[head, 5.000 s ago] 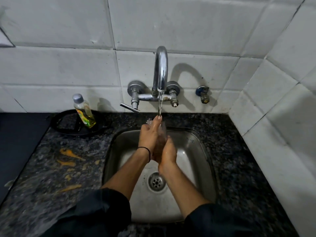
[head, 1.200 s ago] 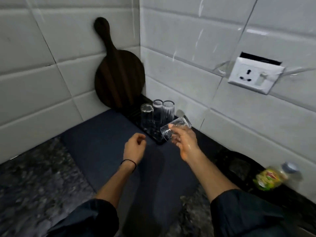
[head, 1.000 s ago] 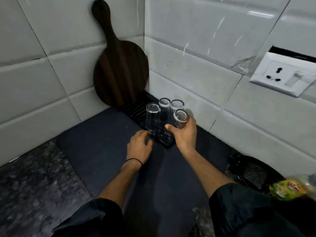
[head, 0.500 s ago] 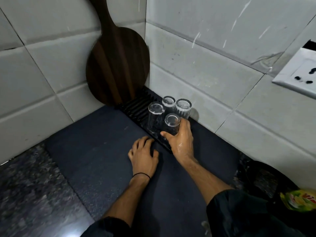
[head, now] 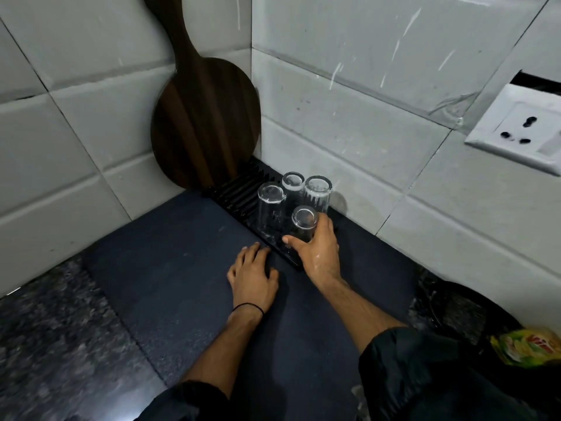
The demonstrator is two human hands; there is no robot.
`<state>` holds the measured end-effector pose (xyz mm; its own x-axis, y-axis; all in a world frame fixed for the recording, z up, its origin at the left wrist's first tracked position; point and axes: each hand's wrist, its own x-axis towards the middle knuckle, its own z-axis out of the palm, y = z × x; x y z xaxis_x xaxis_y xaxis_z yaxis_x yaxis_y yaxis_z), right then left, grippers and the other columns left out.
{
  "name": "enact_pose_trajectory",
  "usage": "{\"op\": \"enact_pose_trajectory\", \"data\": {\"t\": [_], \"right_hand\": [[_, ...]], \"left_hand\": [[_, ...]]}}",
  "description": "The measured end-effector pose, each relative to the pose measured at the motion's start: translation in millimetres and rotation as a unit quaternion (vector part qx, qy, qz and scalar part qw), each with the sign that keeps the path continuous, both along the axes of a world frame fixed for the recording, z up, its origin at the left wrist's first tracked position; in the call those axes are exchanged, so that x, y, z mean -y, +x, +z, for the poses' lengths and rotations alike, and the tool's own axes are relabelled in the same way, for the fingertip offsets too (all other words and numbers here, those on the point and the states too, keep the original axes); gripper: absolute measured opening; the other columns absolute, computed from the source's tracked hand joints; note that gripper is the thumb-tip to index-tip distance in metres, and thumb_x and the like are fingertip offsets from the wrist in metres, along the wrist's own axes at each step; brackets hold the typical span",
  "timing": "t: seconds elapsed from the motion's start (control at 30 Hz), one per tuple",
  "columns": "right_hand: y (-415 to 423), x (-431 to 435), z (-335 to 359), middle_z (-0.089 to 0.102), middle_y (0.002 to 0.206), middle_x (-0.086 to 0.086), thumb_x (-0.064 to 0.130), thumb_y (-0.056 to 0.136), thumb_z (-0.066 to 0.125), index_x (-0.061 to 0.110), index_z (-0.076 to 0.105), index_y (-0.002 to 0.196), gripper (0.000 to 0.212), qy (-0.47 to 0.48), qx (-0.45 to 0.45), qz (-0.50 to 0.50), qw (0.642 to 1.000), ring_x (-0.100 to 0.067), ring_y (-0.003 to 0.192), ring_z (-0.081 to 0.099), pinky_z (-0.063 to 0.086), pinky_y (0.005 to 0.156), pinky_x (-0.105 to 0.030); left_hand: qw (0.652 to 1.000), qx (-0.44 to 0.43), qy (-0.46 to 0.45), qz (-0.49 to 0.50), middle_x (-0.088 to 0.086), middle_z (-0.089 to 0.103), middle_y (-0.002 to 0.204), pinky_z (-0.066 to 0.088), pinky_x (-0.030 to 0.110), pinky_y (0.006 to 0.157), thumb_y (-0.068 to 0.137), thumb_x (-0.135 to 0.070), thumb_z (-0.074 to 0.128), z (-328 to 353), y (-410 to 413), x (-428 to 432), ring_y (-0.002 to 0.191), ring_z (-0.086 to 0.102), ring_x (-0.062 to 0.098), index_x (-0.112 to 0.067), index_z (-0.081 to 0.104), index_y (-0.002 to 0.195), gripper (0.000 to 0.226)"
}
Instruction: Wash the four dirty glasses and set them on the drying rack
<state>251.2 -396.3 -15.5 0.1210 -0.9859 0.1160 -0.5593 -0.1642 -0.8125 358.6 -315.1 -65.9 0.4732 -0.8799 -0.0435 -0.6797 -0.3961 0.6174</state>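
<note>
A black ribbed drying rack [head: 233, 194] lies in the tiled corner. Three clear glasses stand upside down on it: one at the left [head: 270, 205], one at the back [head: 293, 183], one at the right [head: 317, 192]. A further glass [head: 303, 221] stands upside down at the rack's near end, and my wet right hand [head: 318, 250] is wrapped around its lower part. My left hand [head: 253, 276] rests flat on the dark mat [head: 170, 262], fingers spread, fingertips at the rack's near edge.
A round dark wooden board [head: 206, 117] leans upright in the corner behind the rack. A white wall socket [head: 519, 129] is on the right wall. A bottle with a yellow-green label [head: 528, 347] lies at the right edge. Speckled granite counter [head: 45, 344] extends left.
Five seconds ago both hands rinsed a glass under the tap. Since then my right hand carried it to the rack, turned it over and lowered it beside the other three; my left hand flattened onto the mat.
</note>
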Motion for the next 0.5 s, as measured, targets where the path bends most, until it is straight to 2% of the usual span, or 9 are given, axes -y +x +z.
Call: {"op": "enact_pose_trajectory", "data": {"t": [0.07, 0.2, 0.33, 0.5], "right_hand": [[-3, 1, 0, 0.055, 0.12, 0.008, 0.035, 0.072, 0.088, 0.022, 0.052, 0.12, 0.061, 0.013, 0.012, 0.006, 1.0, -0.013, 0.11, 0.057, 0.048, 0.101, -0.044], [-5, 2, 1, 0.055, 0.133, 0.002, 0.04, 0.073, 0.087, 0.018, 0.05, 0.129, 0.071, 0.041, -0.009, 0.027, 0.999, -0.02, 0.122, 0.055, 0.045, 0.106, -0.047], [-7, 4, 8, 0.053, 0.136, -0.006, 0.041, 0.073, 0.087, 0.012, 0.048, 0.132, 0.076, 0.068, -0.051, 0.037, 0.996, -0.027, 0.126, 0.053, 0.042, 0.108, -0.045], [-26, -5, 16, 0.051, 0.129, -0.008, 0.039, 0.072, 0.088, 0.008, 0.05, 0.127, 0.073, 0.085, -0.093, 0.038, 0.991, -0.027, 0.118, 0.054, 0.044, 0.097, -0.036]], "left_hand": [[1.0, 0.001, 0.011, -0.01, -0.006, 0.029, 0.16, 0.015, 0.044, 0.118, 0.092, -0.028, 0.056, 2, 1, 0, 0.15, 0.015, 0.017, -0.028, 0.044, 0.146, 0.055], [0.999, 0.002, 0.039, -0.028, -0.004, 0.029, 0.16, 0.017, 0.044, 0.119, 0.092, -0.029, 0.057, 9, 4, 1, 0.15, 0.017, 0.019, -0.027, 0.042, 0.147, 0.057], [0.999, -0.022, 0.017, -0.019, -0.004, 0.051, 0.143, 0.033, 0.045, 0.108, 0.088, -0.025, 0.057, 20, 4, 2, 0.135, 0.042, 0.02, -0.025, 0.054, 0.135, 0.047], [0.999, -0.031, -0.036, -0.015, -0.003, 0.057, 0.136, 0.039, 0.042, 0.1, 0.088, -0.021, 0.057, 39, -8, -6, 0.125, 0.051, 0.021, -0.021, 0.059, 0.129, 0.04]]}}
